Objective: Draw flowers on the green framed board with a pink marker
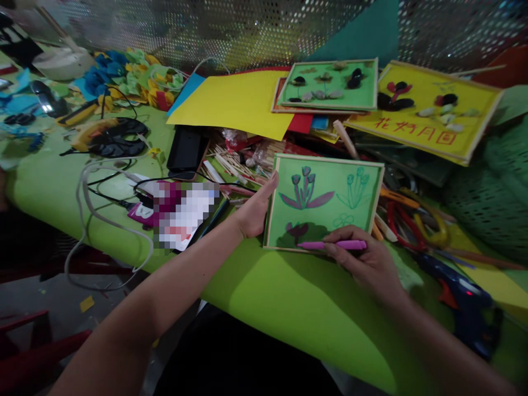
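Note:
A green picture [317,170] framed in thin wooden strips lies tilted on the green tabletop. On it are drawn flowers, some coloured in purple and others only outlined. My left hand [256,212] grips the frame's left edge, with most of its fingers hidden behind it. In my right hand [367,261], a pink marker [336,245] is pinched between thumb and fingers. The marker's tip touches the picture near the stem of the lower-left purple flower. The right hand's shadow falls across the lower part of the picture.
Behind stand another green framed picture [350,99] with pebbles and a yellow framed one [445,132]. A blue glue gun [462,302] and red-handled scissors [406,225] lie at right. At left are a phone [187,151], a looped white cable [84,209] and yellow-black tape [111,137].

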A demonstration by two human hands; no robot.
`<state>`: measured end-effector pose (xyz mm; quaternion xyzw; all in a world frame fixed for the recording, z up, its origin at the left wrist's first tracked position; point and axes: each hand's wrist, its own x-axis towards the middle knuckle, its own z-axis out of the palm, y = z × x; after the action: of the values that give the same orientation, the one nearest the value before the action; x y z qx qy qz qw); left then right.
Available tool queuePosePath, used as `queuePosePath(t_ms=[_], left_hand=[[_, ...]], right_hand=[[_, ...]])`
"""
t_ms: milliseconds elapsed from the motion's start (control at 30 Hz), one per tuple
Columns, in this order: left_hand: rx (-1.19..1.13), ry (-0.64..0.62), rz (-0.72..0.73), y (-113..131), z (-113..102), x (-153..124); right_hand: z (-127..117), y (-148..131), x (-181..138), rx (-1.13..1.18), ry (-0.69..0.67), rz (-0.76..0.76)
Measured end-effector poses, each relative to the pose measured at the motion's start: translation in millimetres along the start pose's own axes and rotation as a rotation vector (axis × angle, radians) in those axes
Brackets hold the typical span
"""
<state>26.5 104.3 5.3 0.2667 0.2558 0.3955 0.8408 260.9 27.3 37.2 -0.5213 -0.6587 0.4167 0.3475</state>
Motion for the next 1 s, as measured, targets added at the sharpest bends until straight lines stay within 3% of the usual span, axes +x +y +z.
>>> queuePosePath(t_ms=[467, 1000], left_hand=[[-0.025, -0.048, 0.011, -0.3, -1.9, 1.9], [-0.015, 0.064, -0.014, 1.4, 1.5, -0.1]], right_hand=[[1.1, -1.8, 0.6, -0.003, 0.013, 0.036], [2.0, -5.2, 3.0, -0.013, 0.004, 0.039]])
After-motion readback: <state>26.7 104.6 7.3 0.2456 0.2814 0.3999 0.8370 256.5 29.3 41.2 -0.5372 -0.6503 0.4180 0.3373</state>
